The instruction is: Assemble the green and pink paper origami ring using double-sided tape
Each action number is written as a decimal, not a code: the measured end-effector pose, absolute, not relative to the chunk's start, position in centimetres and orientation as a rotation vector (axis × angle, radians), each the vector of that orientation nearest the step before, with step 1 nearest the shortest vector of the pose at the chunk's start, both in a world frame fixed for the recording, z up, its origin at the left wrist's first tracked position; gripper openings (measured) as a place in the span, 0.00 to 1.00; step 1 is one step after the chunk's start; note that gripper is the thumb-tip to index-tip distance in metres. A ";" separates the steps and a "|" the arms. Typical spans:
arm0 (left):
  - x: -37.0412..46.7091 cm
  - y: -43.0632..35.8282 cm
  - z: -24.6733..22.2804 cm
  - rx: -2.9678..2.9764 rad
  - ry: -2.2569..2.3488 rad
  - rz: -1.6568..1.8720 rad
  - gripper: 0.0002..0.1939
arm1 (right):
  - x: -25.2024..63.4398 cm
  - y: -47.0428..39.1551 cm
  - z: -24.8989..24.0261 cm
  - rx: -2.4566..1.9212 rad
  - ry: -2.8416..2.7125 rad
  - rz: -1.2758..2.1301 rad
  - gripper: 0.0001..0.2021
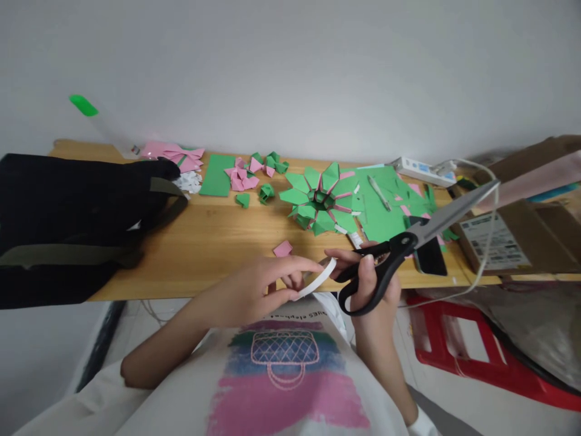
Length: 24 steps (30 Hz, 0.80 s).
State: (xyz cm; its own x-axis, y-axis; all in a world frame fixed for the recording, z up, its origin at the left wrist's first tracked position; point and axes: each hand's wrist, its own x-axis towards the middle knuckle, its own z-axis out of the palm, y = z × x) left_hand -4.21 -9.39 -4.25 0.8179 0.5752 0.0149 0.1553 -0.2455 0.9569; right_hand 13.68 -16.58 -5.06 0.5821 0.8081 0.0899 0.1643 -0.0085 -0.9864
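Near the table's front edge, my left hand (pixel 267 287) pinches a curved white strip (pixel 318 278) between thumb and fingers. My right hand (pixel 374 284) is wrapped round the black handles of a large pair of scissors (pixel 402 242), whose blades point up and to the right, away from the strip. The right fingertips reach close to the strip's upper end; whether they touch it is unclear. Just beyond the hands lies a small pink folded piece (pixel 283 248). Farther back stands a green and pink folded-paper ring (pixel 321 198).
Pink and green folded pieces (pixel 241 175) and a green sheet (pixel 216 175) lie at the back. A black bag (pixel 82 224) covers the left end. To the right are a phone (pixel 429 254), a power strip (pixel 424 171), a cardboard box (pixel 540 236) and a red stool (pixel 490 357).
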 end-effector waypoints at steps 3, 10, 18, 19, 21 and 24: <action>-4.2 -9.4 -4.0 1.839 0.581 0.407 0.25 | 13.7 -16.5 -5.2 -1.523 -0.845 0.631 0.20; -3.9 -9.3 -3.7 1.842 0.548 0.357 0.22 | 13.7 -16.3 -5.7 -1.488 -0.817 0.659 0.19; -4.5 -9.0 -3.0 1.533 0.513 0.461 0.06 | 16.6 -16.5 -7.2 -1.311 -0.839 0.805 0.24; -4.7 -8.8 -2.9 1.476 0.516 0.478 0.05 | 17.1 -16.6 -7.3 -1.286 -0.852 0.821 0.25; -4.9 -8.5 -2.7 1.375 0.506 0.497 0.06 | 18.0 -16.7 -7.4 -1.228 -0.871 0.889 0.29; -5.0 -8.0 -2.7 1.296 0.503 0.493 0.13 | 18.4 -17.2 -7.1 -1.091 -0.921 1.021 0.36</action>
State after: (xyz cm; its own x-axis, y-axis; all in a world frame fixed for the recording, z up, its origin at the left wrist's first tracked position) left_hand -4.98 -8.03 -2.68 0.7940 0.6034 -0.0737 -0.0618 0.2009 0.9777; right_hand 18.40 -17.17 -7.12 0.2737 0.9578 0.0877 -0.1864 0.1422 -0.9721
